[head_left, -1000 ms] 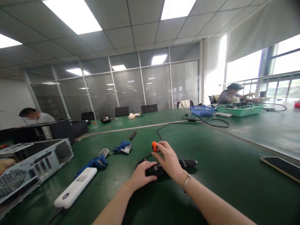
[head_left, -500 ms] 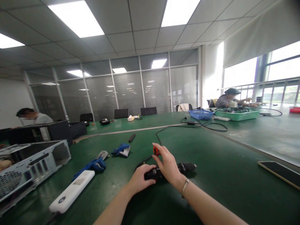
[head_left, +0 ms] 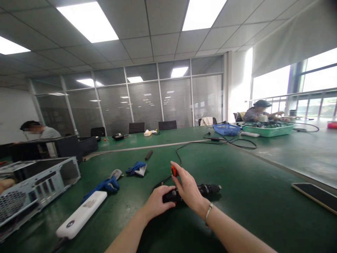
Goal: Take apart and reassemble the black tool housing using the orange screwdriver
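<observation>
A black power tool (head_left: 202, 190) lies on its side on the green table (head_left: 250, 196), its nose pointing right. My left hand (head_left: 157, 202) is curled over the tool's rear part. My right hand (head_left: 187, 187) reaches across above the tool, its fingers closed on a small orange piece (head_left: 173, 171) at the tool's upper end. A black cable (head_left: 181, 149) runs from the tool toward the far side of the table.
An open computer case (head_left: 37, 189) stands at the left, a white power strip (head_left: 81, 214) and blue gloves (head_left: 110, 182) lie near it. A phone (head_left: 314, 192) rests at the right. Two other people sit at the far left and far right, near a blue basket (head_left: 226, 129) and green tray (head_left: 268, 130).
My right hand's fingers have closed more over the orange piece, which now shows less. The view has shifted slightly; my left hand stays on the tool.
</observation>
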Motion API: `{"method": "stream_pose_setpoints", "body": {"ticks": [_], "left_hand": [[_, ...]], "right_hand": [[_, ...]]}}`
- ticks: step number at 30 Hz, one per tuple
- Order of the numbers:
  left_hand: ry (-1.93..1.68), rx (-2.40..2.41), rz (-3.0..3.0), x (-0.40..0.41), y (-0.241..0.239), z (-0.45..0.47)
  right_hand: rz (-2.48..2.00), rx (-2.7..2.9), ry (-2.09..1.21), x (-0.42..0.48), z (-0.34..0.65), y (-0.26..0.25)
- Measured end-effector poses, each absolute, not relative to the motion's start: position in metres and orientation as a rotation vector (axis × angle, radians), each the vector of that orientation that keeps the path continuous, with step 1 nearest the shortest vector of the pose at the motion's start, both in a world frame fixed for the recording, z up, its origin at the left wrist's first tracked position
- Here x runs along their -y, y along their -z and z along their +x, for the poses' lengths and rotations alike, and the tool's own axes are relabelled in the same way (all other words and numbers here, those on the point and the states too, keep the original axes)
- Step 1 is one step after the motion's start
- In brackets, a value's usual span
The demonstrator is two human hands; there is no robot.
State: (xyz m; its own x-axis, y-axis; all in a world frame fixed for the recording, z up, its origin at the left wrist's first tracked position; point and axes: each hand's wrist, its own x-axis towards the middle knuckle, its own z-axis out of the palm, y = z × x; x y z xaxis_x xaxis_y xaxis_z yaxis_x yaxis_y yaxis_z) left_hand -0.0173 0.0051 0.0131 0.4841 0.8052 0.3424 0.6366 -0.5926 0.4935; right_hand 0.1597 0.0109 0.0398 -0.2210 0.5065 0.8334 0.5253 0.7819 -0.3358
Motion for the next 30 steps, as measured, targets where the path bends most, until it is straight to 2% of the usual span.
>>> {"method": "stream_pose_setpoints", "body": {"ticks": [14, 30], "left_hand": [[-0.805, -1.282, 2.355, -0.009, -0.013, -0.027], [-0.779, -1.178, 2.282, -0.016, -0.013, -0.035]], "right_hand": [[-0.735, 1.835, 0.010, -0.017, 0.166, -0.033], [-0.291, 1.722, -0.099, 0.004, 0.154, -0.025]]}}
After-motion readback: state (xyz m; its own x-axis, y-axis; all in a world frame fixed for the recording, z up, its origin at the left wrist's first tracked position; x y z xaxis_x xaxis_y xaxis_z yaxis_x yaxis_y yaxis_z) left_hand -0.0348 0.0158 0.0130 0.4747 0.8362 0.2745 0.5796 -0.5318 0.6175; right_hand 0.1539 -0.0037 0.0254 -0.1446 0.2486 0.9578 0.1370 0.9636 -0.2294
